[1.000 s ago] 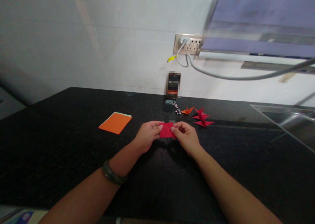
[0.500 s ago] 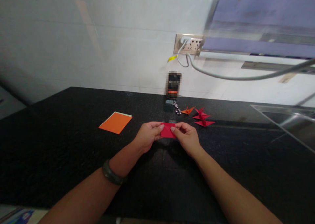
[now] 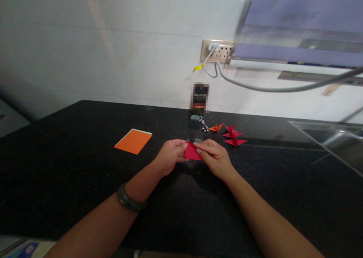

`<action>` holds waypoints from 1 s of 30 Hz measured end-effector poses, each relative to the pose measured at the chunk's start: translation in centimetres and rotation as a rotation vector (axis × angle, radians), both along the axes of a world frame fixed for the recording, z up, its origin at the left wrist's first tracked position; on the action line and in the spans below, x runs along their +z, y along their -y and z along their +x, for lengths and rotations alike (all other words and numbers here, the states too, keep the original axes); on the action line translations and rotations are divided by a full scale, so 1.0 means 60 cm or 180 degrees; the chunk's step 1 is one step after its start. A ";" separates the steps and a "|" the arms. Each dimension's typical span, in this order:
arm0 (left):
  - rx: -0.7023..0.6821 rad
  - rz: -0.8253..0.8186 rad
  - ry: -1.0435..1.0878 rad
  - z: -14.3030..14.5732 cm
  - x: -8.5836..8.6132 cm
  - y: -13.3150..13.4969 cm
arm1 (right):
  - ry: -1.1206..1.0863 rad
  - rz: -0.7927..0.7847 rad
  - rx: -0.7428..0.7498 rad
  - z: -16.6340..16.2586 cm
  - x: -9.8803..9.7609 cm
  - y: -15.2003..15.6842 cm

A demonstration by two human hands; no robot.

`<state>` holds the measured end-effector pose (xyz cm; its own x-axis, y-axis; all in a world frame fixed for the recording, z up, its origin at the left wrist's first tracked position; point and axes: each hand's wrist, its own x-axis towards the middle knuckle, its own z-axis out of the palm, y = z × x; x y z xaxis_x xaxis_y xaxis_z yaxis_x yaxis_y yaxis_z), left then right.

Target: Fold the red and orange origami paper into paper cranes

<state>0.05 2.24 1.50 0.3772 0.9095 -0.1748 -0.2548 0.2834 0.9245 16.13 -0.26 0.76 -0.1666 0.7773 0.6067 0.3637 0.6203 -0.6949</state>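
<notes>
A small folded piece of red paper (image 3: pixel 192 152) is held between my two hands, just above the dark countertop. My left hand (image 3: pixel 171 156) grips its left side, thumb on top and fingers underneath. On the right, my right hand (image 3: pixel 216 157) pinches the paper's upper right part between thumb and index finger, covering that corner. Beyond my right hand stand several red paper cranes (image 3: pixel 235 141) close together, with an orange paper crane (image 3: pixel 216 128) to their left. A stack of orange square paper (image 3: pixel 133 141) lies to the left of my left hand.
A phone-like object (image 3: pixel 200 99), blurred out, leans against the wall with a beaded strap (image 3: pixel 204 125) before it. A metal sink (image 3: pixel 337 139) is set into the black countertop (image 3: pixel 70 167) at right. A grey cable (image 3: pixel 272 88) hangs near the wall socket (image 3: pixel 217 50).
My right index finger has come over the top of the red paper, and its upper right corner is now folded or covered. My left hand has barely moved.
</notes>
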 end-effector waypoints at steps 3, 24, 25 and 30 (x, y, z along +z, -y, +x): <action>-0.0036 -0.0028 0.0017 0.000 0.003 0.001 | 0.0355 0.0206 0.0105 0.004 0.004 0.001; 0.0022 -0.0177 -0.0079 0.001 0.007 0.003 | 0.0719 0.0250 0.0410 0.008 0.008 0.003; 0.0021 -0.0158 -0.0096 0.001 0.007 0.003 | 0.0702 0.0253 0.0418 0.007 0.008 0.004; 0.0001 -0.0050 -0.0132 0.002 0.007 0.004 | 0.0629 0.0239 0.0400 0.006 0.009 0.005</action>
